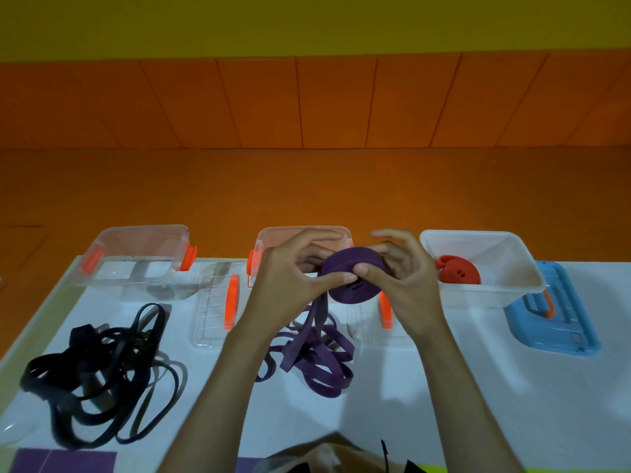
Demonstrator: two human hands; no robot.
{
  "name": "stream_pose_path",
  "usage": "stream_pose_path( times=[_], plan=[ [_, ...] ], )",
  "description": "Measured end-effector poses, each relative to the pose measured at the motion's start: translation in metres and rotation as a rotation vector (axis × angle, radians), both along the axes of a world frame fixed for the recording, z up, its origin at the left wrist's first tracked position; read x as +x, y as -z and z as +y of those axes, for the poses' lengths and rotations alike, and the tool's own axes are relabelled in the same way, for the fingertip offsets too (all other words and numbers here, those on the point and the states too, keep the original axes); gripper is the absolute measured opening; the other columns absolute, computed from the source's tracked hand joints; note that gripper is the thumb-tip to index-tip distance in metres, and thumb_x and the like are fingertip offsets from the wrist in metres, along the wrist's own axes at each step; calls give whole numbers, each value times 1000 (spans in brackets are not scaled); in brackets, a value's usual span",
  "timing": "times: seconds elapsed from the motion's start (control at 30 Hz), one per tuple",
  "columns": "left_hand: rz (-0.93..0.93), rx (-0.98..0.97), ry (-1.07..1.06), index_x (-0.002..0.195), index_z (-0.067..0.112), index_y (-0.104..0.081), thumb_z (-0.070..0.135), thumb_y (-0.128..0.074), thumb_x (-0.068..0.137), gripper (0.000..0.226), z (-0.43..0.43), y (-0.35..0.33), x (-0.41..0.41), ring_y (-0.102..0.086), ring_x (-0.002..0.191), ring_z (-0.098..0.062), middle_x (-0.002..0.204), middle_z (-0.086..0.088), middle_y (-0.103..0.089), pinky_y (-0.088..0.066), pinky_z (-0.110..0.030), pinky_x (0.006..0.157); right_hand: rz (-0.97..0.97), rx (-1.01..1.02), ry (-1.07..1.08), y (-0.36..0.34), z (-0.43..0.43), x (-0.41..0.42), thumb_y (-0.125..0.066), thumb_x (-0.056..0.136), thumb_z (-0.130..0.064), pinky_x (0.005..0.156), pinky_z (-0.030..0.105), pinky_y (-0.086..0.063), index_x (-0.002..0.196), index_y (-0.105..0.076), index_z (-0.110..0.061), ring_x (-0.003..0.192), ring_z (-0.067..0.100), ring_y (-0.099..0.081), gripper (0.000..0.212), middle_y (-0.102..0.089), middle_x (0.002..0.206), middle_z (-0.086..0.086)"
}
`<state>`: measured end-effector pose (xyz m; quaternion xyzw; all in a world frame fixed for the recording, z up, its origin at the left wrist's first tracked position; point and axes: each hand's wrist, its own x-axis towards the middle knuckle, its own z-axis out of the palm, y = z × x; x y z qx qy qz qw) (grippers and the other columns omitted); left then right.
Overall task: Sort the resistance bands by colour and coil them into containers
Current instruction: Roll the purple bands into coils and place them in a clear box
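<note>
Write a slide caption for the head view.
Left hand and right hand coil a purple resistance band above a white table; tangled black bands wait alongside.

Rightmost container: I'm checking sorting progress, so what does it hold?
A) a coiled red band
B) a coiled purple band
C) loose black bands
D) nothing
A: a coiled red band lies inside the rightmost container; the left hand and right hand hold the purple coil.
</note>
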<state>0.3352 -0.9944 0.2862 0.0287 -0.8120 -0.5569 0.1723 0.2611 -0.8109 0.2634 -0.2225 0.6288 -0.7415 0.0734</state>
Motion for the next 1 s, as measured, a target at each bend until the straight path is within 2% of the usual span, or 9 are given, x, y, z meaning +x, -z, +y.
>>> stream_pose_path(
  times=[0.1,0.2,0.37,0.47,0.57,0.73,0.83,0.93,1.0],
  plan=[
    [-1,28,-35,119,39,-71,33,-99,70,57,-4,2,3,-76,96,-4,100,16,-79,-57,-14,84,42,-42,51,-3,-4,1,-89,81,-31,85,24,-59,115,-73,-40,108,17,-74,39,-76,115,-5],
    [7,102,-54,108,28,-74,31,-99,69,47,-11,0,7,-78,88,-10,94,10,-81,-61,-21,78,35,-60,40,-1,-8,3,-85,84,-30,90,28,-58,105,-76,-40,110,19,-72,25,-77,113,-5],
    [91,98,-20,110,40,-74,32,-96,75,42,-10,-15,12,-78,98,-7,105,16,-80,-60,-18,83,20,-74,14,-6,-9,-1,-91,73,-21,86,35,-61,87,-69,-32,104,31,-73,28,-76,102,7],
    [45,171,-18,109,34,-74,30,-95,74,41,-17,-14,15,-77,101,-9,106,13,-80,-60,-22,84,38,-114,53,-11,-14,1,-91,75,-20,86,38,-63,94,-72,-31,104,31,-74,29,-76,102,3],
    [-25,120,-22,100,28,-78,33,-95,71,33,-30,-11,18,-77,94,-8,97,14,-80,-60,-23,84,37,-86,51,-8,-20,6,-88,80,-15,89,35,-61,100,-74,-35,109,27,-73,32,-75,108,-2],
    [-19,38,56,104,32,-80,30,-94,77,31,-40,-18,19,-76,96,-3,100,19,-79,-58,-15,85,58,-32,36,-10,-19,11,-91,74,-24,84,33,-62,88,-71,-34,106,28,-74,27,-77,105,3],
    [-47,78,55,105,26,-79,30,-94,77,32,-41,-11,20,-76,97,-6,101,16,-79,-59,-18,85,70,-34,128,-10,-21,10,-91,75,-26,85,39,-62,91,-72,-34,103,29,-74,25,-77,102,2],
    [-77,82,37,99,25,-80,30,-94,75,28,-47,-6,22,-76,93,-7,96,15,-80,-58,-18,83,30,-48,140,-6,-23,11,-88,79,-25,92,51,-60,96,-73,-33,110,35,-71,24,-74,108,7],
    [-77,52,64,100,29,-80,30,-93,76,27,-50,-10,21,-76,93,-5,96,17,-80,-57,-16,85,29,-39,72,-5,-23,12,-88,80,-24,92,49,-61,94,-67,-26,117,36,-69,25,-74,115,13]
  ],
)
